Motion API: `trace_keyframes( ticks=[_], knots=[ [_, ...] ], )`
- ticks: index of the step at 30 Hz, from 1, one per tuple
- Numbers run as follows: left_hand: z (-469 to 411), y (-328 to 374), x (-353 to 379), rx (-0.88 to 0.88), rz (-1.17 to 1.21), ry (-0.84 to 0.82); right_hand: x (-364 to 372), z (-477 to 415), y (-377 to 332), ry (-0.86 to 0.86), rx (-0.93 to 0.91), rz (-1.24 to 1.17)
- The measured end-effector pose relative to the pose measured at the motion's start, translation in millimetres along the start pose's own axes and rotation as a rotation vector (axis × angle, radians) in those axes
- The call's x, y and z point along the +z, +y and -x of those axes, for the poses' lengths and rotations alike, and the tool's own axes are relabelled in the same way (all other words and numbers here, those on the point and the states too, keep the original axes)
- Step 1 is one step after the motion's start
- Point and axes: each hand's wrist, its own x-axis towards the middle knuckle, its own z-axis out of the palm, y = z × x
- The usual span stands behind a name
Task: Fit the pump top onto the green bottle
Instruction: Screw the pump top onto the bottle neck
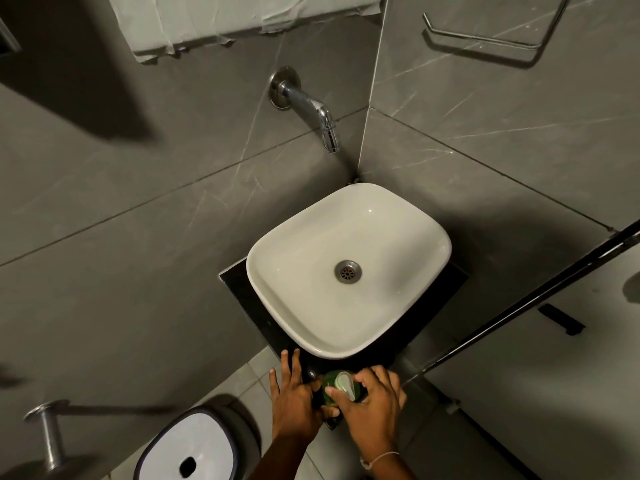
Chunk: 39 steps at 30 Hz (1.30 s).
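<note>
The green bottle [329, 384] stands on the dark counter just in front of the sink, seen from above. A pale pump top [345, 383] sits on its neck. My right hand [372, 407] curls over the pump top, thumb and fingers around it. My left hand [294, 398] presses against the bottle's left side, thumb toward the bottle and the other fingers stretched out over the counter's edge. Most of the bottle's body is hidden between the two hands.
A white basin [346, 268] with a metal drain sits on the dark counter [239, 289] in the corner. A chrome tap [311, 109] juts from the grey tiled wall. A white-lidded bin [188, 448] stands at the lower left, a black rail [519, 306] to the right.
</note>
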Motion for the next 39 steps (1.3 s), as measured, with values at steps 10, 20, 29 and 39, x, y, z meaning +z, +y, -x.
trace_keyframes(
  ticks=[10, 20, 29, 39],
  knots=[
    [0, 1, -4, 0.003, -0.024, -0.012, -35, -1, -1, -0.269, -0.130, -0.104],
    [-3, -2, 3, -0.006, 0.019, 0.005, -59, -26, -12, -0.340, -0.323, -0.136],
    [-2, -2, 4, -0.004, 0.004, 0.013, -59, -22, -12, -0.333, -0.279, -0.160],
    [23, -25, -25, 0.036, -0.106, -0.003, -109, -13, -26, -0.271, -0.204, -0.369]
  ],
)
